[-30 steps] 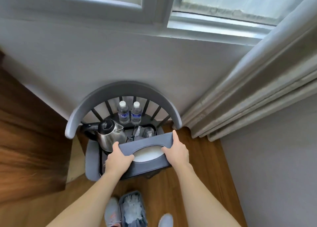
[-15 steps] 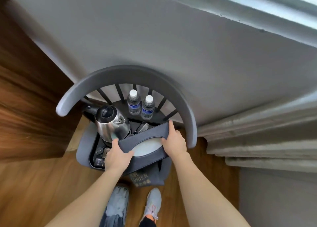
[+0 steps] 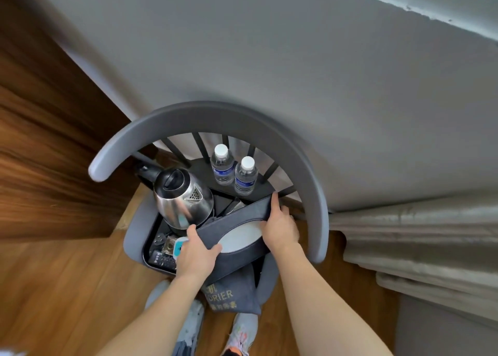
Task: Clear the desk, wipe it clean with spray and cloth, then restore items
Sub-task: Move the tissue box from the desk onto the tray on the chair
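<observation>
While both hands grip it from opposite ends, the grey tissue box (image 3: 237,230) hangs tilted over the seat of a grey chair (image 3: 210,118). The left hand (image 3: 198,253) curls round the box's near-left end, thumb laid on top beside the oval opening, where white tissue shows. The right hand (image 3: 280,226) clasps the far-right end, its fingers wrapped over the edge and one fingertip reaching up toward the chair's spindles. Just beyond the left hand stands a steel kettle (image 3: 183,196) on a dark tray (image 3: 151,256), with small packets (image 3: 168,248) lying on the tray to that hand's left. Past the right hand's fingertips two water bottles (image 3: 234,172) stand upright, side by side, at the back of the seat. Below the wrists a grey cloth bag (image 3: 231,293) with printed lettering hangs off the seat front, above the person's shoes (image 3: 242,331).
</observation>
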